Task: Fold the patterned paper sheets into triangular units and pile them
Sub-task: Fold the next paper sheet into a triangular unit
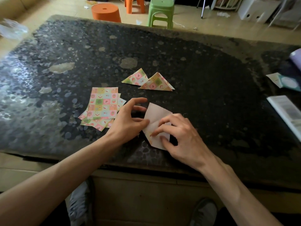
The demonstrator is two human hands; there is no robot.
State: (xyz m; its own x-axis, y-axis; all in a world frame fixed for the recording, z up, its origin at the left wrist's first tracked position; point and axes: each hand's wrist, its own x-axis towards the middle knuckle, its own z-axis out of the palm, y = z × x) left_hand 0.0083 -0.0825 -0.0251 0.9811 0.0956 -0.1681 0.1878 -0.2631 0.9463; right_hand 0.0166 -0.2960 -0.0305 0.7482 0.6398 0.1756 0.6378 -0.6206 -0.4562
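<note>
The sheet (156,118) lay pale side up near the front edge of the table (211,95), half folded. There, the left hand (128,119) pinched its left edge; the right hand (177,136) pinched the lower flap, fingers (158,129) curled.

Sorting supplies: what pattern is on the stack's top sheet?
The top sheet shows pastel pink, green and yellow squares with small pictures; head view.

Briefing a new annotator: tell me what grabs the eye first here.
The left hand and right hand fold a pale, pattern-down sheet near the front edge of the dark speckled table. A loose stack of patterned sheets lies to their left, and two folded triangles sit side by side beyond.
</note>
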